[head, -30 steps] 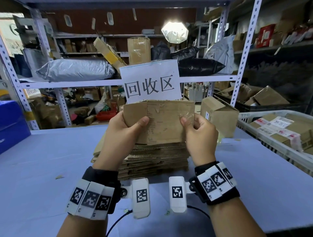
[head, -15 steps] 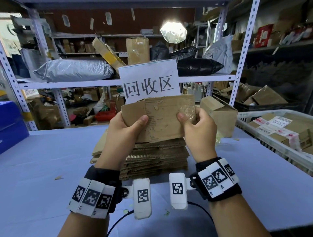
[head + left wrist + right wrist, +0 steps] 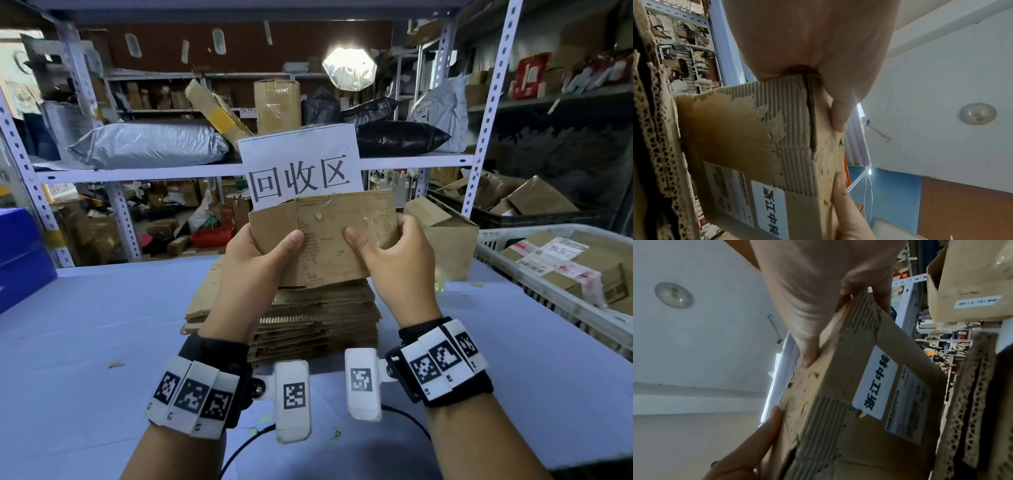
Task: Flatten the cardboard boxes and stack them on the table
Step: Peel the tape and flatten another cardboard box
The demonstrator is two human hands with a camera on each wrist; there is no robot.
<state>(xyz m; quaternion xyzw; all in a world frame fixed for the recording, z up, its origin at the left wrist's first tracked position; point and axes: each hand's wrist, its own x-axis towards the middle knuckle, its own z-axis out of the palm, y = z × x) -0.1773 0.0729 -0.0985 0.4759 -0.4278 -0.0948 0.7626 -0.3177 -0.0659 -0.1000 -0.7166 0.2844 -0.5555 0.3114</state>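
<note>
I hold a small worn cardboard box [image 3: 323, 236] upright in the air above a stack of flattened cardboard [image 3: 308, 315] on the blue table [image 3: 85, 325]. My left hand [image 3: 260, 260] grips its left side, thumb on the near face. My right hand [image 3: 394, 253] grips its right side, thumb pressed on the near face. The wrist views show the box [image 3: 760, 146] from below, with a white label [image 3: 875, 382] on its far face and torn paper exposing the corrugation. Fingers of each hand [image 3: 838, 113] [image 3: 807, 353] wrap its edges.
An intact cardboard box [image 3: 442, 236] stands on the table right of the stack. A white basket [image 3: 513, 291] holding labelled boxes sits at the right edge. A blue box [image 3: 20, 253] is at the left. Metal shelving with a paper sign [image 3: 301, 168] rises behind the table.
The box has stayed in both hands above the stack. My right thumb has slid leftward across the near face, and the box tilts slightly.
</note>
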